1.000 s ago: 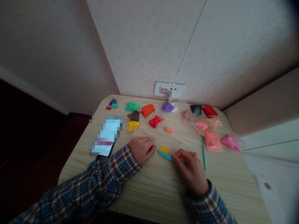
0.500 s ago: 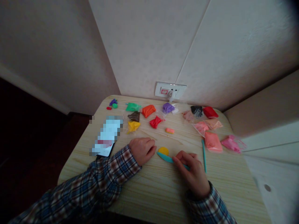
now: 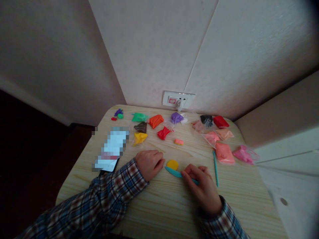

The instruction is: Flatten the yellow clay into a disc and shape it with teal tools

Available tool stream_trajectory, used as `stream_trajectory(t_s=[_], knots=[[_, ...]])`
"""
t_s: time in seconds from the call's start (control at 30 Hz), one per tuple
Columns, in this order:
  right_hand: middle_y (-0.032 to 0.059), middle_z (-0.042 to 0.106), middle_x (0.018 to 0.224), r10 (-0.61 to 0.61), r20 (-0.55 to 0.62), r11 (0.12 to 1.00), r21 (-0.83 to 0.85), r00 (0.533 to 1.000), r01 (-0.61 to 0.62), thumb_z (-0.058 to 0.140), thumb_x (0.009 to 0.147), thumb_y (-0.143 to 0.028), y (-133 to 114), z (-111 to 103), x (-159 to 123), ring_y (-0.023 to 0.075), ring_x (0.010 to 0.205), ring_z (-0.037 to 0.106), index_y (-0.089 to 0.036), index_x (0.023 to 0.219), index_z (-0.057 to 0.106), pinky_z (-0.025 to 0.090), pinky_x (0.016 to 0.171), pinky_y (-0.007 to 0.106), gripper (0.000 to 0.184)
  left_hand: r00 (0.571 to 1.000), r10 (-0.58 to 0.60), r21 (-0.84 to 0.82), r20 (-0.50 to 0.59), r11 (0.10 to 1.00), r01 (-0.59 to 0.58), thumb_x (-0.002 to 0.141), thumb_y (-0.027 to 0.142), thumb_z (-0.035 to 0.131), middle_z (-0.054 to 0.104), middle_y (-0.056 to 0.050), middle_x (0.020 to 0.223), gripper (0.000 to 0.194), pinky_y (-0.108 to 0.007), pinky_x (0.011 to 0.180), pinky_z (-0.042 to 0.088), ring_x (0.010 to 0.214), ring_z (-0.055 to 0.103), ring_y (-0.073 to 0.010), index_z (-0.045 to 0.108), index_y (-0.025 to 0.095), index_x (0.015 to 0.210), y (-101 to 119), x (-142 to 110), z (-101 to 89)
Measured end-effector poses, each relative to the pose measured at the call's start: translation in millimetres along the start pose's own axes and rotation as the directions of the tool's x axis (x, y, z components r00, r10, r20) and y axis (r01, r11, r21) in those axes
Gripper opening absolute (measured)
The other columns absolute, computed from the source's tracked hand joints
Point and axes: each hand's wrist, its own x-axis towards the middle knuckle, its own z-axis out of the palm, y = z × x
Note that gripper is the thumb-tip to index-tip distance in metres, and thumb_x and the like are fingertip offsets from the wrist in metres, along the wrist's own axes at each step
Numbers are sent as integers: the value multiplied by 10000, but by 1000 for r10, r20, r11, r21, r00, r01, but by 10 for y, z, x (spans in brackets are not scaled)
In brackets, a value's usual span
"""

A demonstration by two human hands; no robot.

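Observation:
A flat, round piece of yellow clay lies on the wooden table between my hands. In my right hand is a turquoise plastic clay knife, pinched between thumb and fingers. Its blade points left and lies along the near edge of the yellow disc; whether it touches the clay I cannot tell. My left hand rests on the table just left of the disc, fingers curled in and its underside hidden. Behind the disc sits a small pink-and-yellow clay piece.
Bags of coloured clay, such as orange, yellow and coral, spread across the back and right. A second turquoise tool lies right of my hand. A phone and small clay fruits are at left. A wall socket stands behind.
The view has shifted slightly. The knife blade has drawn a little toward me, from overlapping the disc to its near edge, so more of the yellow shows. My left hand stays put.

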Motion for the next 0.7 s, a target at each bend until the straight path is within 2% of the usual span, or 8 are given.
stream_trajectory(t_s=[0.17, 0.5, 0.7], knots=[[-39, 535, 529, 57, -32, 998, 42, 998, -56, 432, 869, -417, 2, 16, 13, 138, 578, 484, -217, 614, 518, 326, 640, 293, 335, 1000, -2, -1, -3, 1000, 2, 846, 255, 471, 585, -1, 673, 187, -267, 542, 374, 620, 564, -159, 528, 178, 685, -4, -1, 11], [-36, 535, 536, 94, -29, 993, 67, 995, -92, 432, 859, -429, -20, 20, 33, 138, 573, 495, -215, 610, 518, 331, 636, 294, 339, 1000, -6, -20, 14, 1000, 6, 845, 245, 472, 590, -3, 686, 179, -266, 553, 386, 627, 563, -161, 525, 179, 688, -1, -6, -13], [-25, 551, 561, 128, -23, 991, 36, 992, -127, 429, 859, -431, -22, 35, 17, 148, 608, 493, -214, 625, 524, 333, 657, 298, 333, 1000, -9, -19, 17, 1000, 9, 846, 252, 467, 588, -1, 683, 182, -269, 555, 390, 629, 570, -165, 525, 182, 688, -1, -3, -6]])
